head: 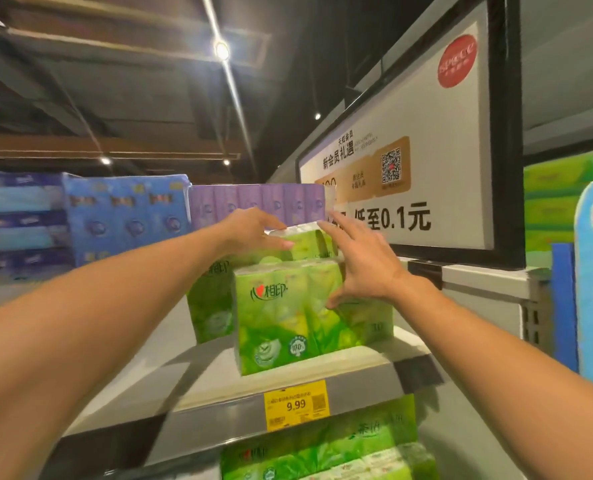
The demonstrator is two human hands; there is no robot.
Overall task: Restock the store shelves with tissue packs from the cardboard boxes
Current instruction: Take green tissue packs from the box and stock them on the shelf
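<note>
Grey shelf (350,382) under green tissue packs (288,317)

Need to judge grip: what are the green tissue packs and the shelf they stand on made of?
Green tissue packs: apparently thin glossy plastic film, given its sheen and crinkled top seam. Shelf: probably grey painted metal, smooth and matte, though the look leaves this open.

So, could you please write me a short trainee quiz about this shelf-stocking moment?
1. True or false: the yellow paper price tag on the grey metal shelf edge reads 9.99.
2. Which hand touches the top of the upper green plastic-wrapped tissue pack? A) left hand B) neither
3. Fill in: the row of packs behind the green stack is ____ in colour.

Key
1. True.
2. A; the right hand rests spread on the front green tissue pack below it.
3. Purple: the purple tissue packs.
</note>
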